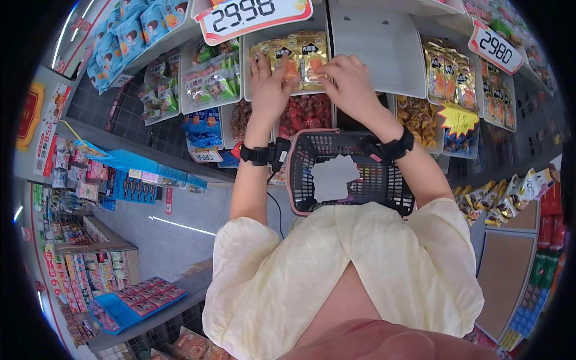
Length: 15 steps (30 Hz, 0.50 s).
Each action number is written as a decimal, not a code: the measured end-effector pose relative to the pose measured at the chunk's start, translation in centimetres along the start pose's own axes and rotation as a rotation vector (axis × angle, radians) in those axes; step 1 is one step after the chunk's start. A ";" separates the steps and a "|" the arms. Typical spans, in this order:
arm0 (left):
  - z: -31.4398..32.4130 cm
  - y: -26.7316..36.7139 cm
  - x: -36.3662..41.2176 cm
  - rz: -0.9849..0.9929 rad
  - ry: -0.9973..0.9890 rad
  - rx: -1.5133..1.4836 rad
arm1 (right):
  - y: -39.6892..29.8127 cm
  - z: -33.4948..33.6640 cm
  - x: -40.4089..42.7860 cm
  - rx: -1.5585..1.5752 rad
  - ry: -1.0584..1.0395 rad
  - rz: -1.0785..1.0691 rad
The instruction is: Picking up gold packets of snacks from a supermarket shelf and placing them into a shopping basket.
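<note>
Both hands reach into a white plastic bin (288, 95) of gold snack packets (311, 50). My left hand (270, 87) lies over the packets on the bin's left side, fingers spread and its thumb near an orange-printed one. From the right, my right hand (346, 81) has its thumb and fingertips at the lower part of the rightmost front packet; whether they grip it cannot be told. Below the hands, a dark plastic shopping basket (294, 180) with a pink rim is close against my body, with a white irregular card or paper (333, 179) in it.
Green-and-clear candy packets (212, 78) fill the bin at left. A grey-white bin (378, 54) stands at right, then more gold packets (450, 74). Red-wrapped candies (306, 114) lie in a lower bin. A price sign (254, 18) overhangs the upper edge.
</note>
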<state>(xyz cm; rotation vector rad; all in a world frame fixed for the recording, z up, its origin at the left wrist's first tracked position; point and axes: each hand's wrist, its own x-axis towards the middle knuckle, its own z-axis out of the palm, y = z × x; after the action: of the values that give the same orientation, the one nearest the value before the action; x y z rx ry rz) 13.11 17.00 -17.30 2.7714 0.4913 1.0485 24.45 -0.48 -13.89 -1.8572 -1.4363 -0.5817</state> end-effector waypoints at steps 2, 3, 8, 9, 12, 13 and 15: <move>-1.6 0.7 -0.8 -0.015 0.019 -0.072 | 0.1 -2.0 -1.1 0.232 0.006 0.065; -2.5 1.4 -1.2 -0.021 0.056 -0.142 | -0.2 -3.6 -1.6 0.455 -0.174 0.295; -3.7 5.5 -4.1 0.124 0.369 -0.288 | 2.0 -5.8 -3.9 0.128 -0.210 -0.020; -3.7 6.3 -4.7 0.129 0.301 -0.349 | 1.2 -5.7 -4.2 0.123 -0.211 -0.020; -2.4 8.3 -4.8 0.181 0.202 -0.493 | 1.6 -1.7 -6.5 0.081 -0.371 -0.131; -2.0 9.0 -4.7 0.179 0.163 -0.524 | 3.9 0.5 -7.5 0.006 -0.537 -0.010; -1.6 10.4 -4.3 0.210 0.088 -0.465 | 7.9 2.8 -8.2 -0.177 -0.676 0.114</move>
<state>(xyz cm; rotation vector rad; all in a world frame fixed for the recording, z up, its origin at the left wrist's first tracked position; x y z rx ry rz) 11.71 5.75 -16.27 2.4034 -0.0411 1.1569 29.52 -4.71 -23.62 -2.3960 -1.7121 -0.0045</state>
